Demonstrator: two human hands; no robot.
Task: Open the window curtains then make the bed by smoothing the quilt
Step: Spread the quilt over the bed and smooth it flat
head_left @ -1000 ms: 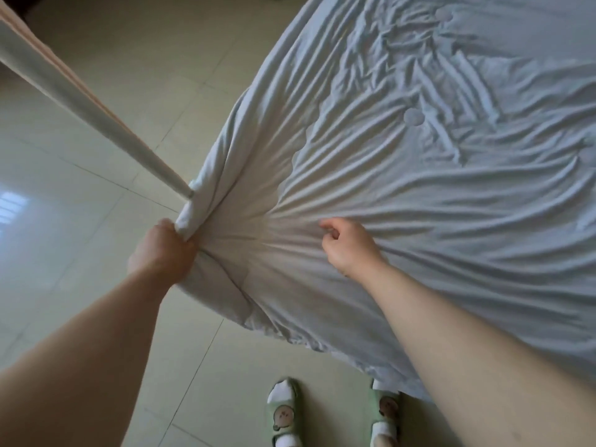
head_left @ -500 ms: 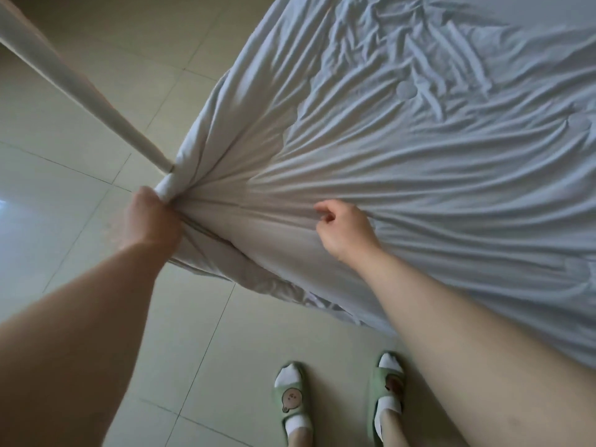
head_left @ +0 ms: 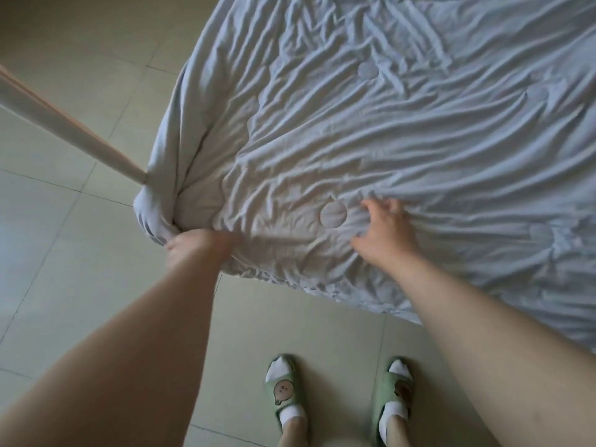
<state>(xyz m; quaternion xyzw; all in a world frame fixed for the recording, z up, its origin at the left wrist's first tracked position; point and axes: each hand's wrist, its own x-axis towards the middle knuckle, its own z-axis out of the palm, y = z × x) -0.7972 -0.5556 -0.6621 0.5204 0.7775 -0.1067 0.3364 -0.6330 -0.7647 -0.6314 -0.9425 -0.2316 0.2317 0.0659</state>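
Left hand: our left hand [head_left: 196, 245] is closed around the bunched corner of the quilt [head_left: 371, 150]; it is blurred, so we cannot make out the single fingers; the cloth gathers into a knot just beside the knuckles
Right hand: our right hand [head_left: 385, 230] lies spread on the quilt, fingers apart and slightly curled, palm down; it grips nothing; the fingertips rest just right of a round stitched patch [head_left: 333, 214]
Quilt: pale grey-blue, heavily wrinkled; it covers the bed and fills the upper right of the view; folds fan out from the gathered corner; its near edge hangs over the bed side towards our feet; more round patches show farther up and to the right
Pole: a pale slanted pole [head_left: 64, 130] runs from the left edge down to the quilt corner; we cannot tell whether it touches the cloth
Floor: large light tiles [head_left: 80, 269] with thin joints; it lies left of and below the bed
Feet: white socks in green slippers [head_left: 285, 390], standing on the tiles near the quilt's edge
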